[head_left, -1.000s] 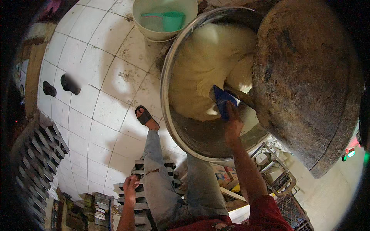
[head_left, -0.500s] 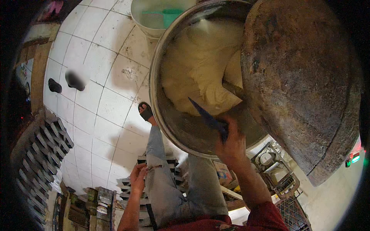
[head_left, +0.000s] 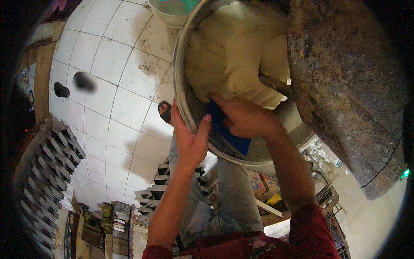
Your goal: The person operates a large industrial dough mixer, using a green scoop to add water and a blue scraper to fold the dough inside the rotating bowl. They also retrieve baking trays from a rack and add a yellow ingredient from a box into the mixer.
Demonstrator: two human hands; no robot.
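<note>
Surroundings: a pale bucket (head_left: 171, 20) with a green dipper (head_left: 192, 5) in it, set beyond the bowl (head_left: 179, 69) on white, stained tiles (head_left: 116, 101); grey trays (head_left: 49, 166), stacked at the left edge. The bowl's right side is overhung and partly hidden by a large brown machine head (head_left: 345, 82).

Materials: machine head, scuffed and mottled, curved at the edge; bowl, round, metal, thick-rimmed, its inner wall smeared; dough (head_left: 241, 52), cream-coloured, smooth, drawn into soft folds beside a dark mixing arm (head_left: 275, 84).

Item: blue scraper (head_left: 236, 140), flat, straight-edged, located inside the bowl at the near wall, beside the dough. It is held in the closed right hand (head_left: 248, 118); the exact grip seems partly hidden. The rim is clasped by the left hand (head_left: 191, 140), fingers outside, thumb inside.
</note>
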